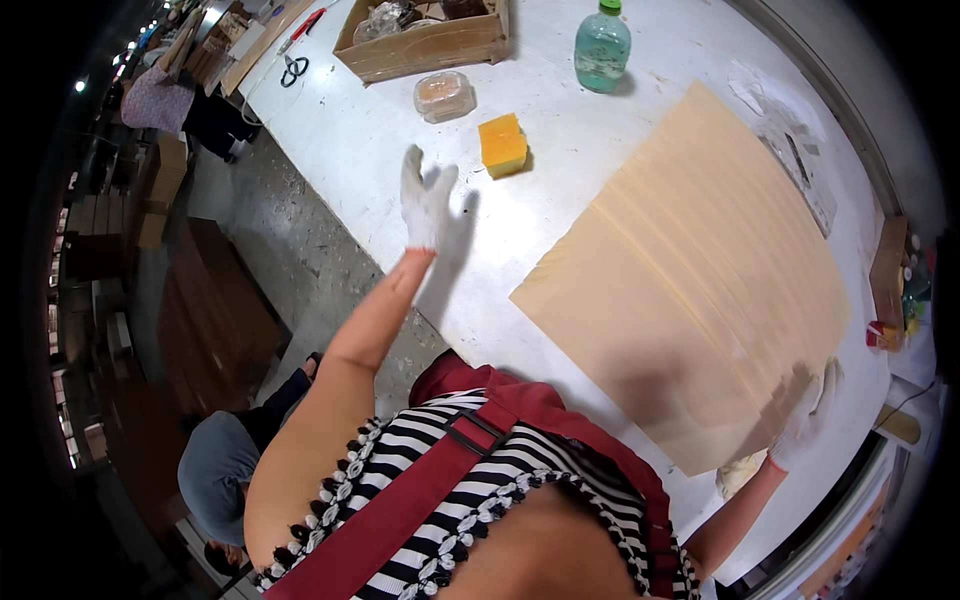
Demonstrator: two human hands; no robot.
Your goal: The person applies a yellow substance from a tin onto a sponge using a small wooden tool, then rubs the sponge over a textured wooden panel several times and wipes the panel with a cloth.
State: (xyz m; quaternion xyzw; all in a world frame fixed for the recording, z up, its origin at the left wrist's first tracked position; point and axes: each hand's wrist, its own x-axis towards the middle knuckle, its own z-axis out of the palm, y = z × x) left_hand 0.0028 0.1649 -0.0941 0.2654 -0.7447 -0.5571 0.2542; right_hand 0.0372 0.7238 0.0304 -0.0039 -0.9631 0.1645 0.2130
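Note:
My left hand (426,198), in a white glove with an orange cuff, is held over the white table with its thumb and fingers apart and nothing between them. Just beyond it to the right sits a yellow-orange sponge block (502,147). A large tan sheet with faint wood-like stripes (690,280) covers the right part of the table. My right hand (808,412), gloved too, is at the sheet's near right corner, fingers stretched out; whether it touches the sheet I cannot tell. A crumpled cream cloth (742,472) lies partly under the sheet's near edge.
On the table (340,150) stand a cardboard box (425,55) of wrapped items, a clear plastic container (444,96) and a green-capped bottle (603,50). Black-handled scissors (294,71) lie far left. Brown panels (215,320) stand on the floor; two people are at left.

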